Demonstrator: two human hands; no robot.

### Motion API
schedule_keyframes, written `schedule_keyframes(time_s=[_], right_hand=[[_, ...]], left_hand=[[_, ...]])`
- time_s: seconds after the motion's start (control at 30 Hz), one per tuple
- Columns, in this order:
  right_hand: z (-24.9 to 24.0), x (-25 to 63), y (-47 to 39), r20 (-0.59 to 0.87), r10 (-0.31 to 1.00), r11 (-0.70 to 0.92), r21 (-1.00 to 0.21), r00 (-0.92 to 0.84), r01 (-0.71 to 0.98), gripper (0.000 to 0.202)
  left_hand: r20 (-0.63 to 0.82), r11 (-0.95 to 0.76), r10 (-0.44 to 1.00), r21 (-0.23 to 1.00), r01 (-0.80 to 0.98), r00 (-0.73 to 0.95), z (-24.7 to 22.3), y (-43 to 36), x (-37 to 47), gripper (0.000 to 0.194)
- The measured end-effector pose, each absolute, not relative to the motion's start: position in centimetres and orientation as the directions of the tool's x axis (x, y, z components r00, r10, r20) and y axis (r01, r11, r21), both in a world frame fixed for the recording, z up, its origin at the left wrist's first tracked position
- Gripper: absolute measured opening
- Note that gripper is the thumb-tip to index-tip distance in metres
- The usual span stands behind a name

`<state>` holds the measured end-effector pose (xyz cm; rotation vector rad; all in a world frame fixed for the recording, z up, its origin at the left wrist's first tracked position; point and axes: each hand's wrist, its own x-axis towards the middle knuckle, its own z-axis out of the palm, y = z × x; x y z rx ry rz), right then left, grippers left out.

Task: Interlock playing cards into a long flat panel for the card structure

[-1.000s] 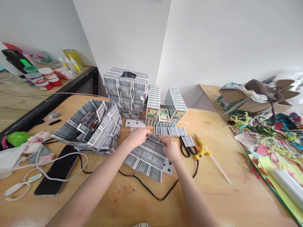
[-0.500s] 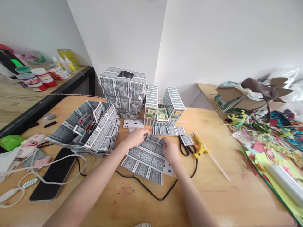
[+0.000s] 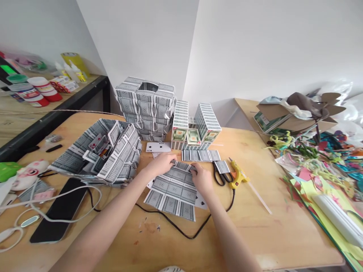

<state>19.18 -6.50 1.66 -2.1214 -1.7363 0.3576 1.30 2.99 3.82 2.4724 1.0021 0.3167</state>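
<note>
Currently left hand (image 3: pixel 161 164) and right hand (image 3: pixel 203 180) pinch card panel (image 3: pixel 175 187) at far corners, fingers nearly closed. Probably light, bendy, seam-weak; best held by both edges.

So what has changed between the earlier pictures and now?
The panel of joined cards has slid slightly toward the person, nearer the black cable, and a loose card now peeks out at its left. Nothing was let go: the left hand and right hand keep the far edge. The glue gun stayed put; the camera turned slightly right.
</note>
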Motion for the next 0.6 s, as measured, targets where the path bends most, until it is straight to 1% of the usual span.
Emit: schedule_keyframes(time_s=[0.13, 0.23, 0.3, 0.37, 0.43, 0.5, 0.57, 0.6], right_hand=[[1.0, 19.8, -6.6, 0.146, 0.984, -0.016, -0.507, 0.104, 0.862, 0.024], [0.6, 20.2, -6.6, 0.256, 0.966, 0.117, -0.511, 0.021, 0.851, 0.025], [0.5, 20.4, -6.8, 0.339, 0.94, 0.208, -0.495, -0.033, 0.844, 0.027], [0.6, 20.5, -7.1, 0.431, 0.898, 0.3, -0.454, -0.088, 0.839, 0.03], [0.9, 20.6, -7.5, 0.534, 0.833, 0.388, -0.38, -0.144, 0.84, 0.033], [1.4, 20.6, -8.0, 0.619, 0.758, 0.465, -0.287, -0.208, 0.837, 0.036], [1.9, 20.6, -8.6, 0.664, 0.699, 0.516, -0.21, -0.267, 0.83, 0.037], [2.2, 20.6, -8.8, 0.67, 0.686, 0.524, -0.185, -0.283, 0.832, 0.037]], left_hand=[[-0.042, -0.588, 0.678, 0.567, 0.576, 0.734, 4.2, 3.8, 0.2, 0.02], [-0.09, -0.553, 0.654, 0.62, 0.557, 0.751, 4.1, 4.0, -0.3, 0.023], [-0.098, -0.539, 0.658, 0.631, 0.558, 0.747, 4.0, 3.7, -0.6, 0.027], [-0.094, -0.547, 0.68, 0.596, 0.588, 0.727, 4.2, 3.1, -0.8, 0.03], [-0.069, -0.577, 0.696, 0.538, 0.614, 0.715, 4.8, 2.3, -1.3, 0.033], [-0.032, -0.615, 0.696, 0.49, 0.618, 0.718, 5.6, 1.6, -1.8, 0.045], [-0.016, -0.63, 0.705, 0.445, 0.637, 0.709, 6.3, 0.9, -2.3, 0.055], [-0.013, -0.634, 0.71, 0.423, 0.647, 0.704, 6.5, 0.7, -2.4, 0.056]])
